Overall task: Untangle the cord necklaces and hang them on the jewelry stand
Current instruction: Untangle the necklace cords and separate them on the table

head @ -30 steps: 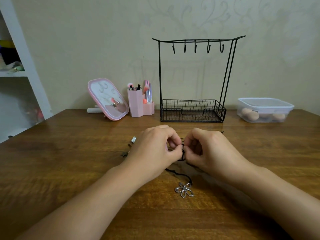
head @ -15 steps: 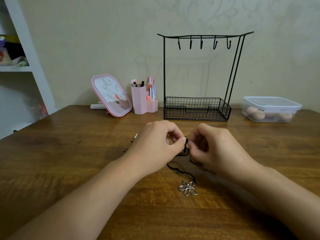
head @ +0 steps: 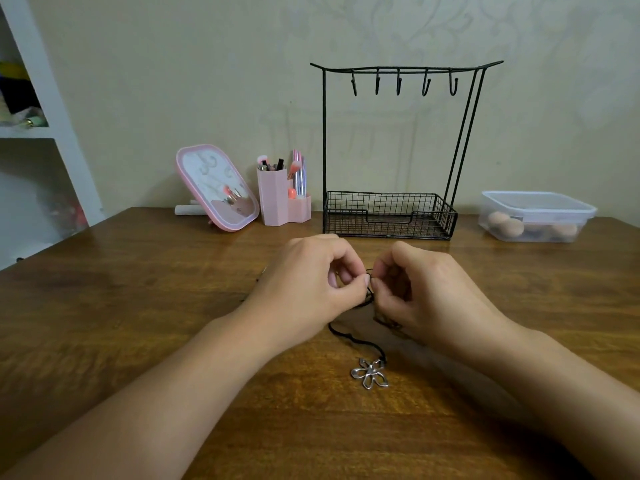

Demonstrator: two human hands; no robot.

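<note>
Black cord necklaces (head: 349, 336) lie tangled on the wooden table (head: 138, 323) between my hands. My left hand (head: 308, 285) and my right hand (head: 419, 292) meet fingertip to fingertip and both pinch the knotted cord there. One cord trails toward me to a silver flower pendant (head: 370, 374) lying flat on the wood. More cord is hidden under my left hand. The black wire jewelry stand (head: 398, 150) rises behind my hands at the table's back, with several bare hooks on its top bar and a mesh basket at its base.
A pink tilted mirror (head: 216, 188) and a pink holder with brushes (head: 280, 195) stand left of the stand. A clear lidded box (head: 535, 216) with round sponges sits at the right. White shelving (head: 41, 133) borders the far left.
Both hands stay pinched on the knot with small finger shifts. The view has tilted slightly, so the scene sits a little further right and lower.
</note>
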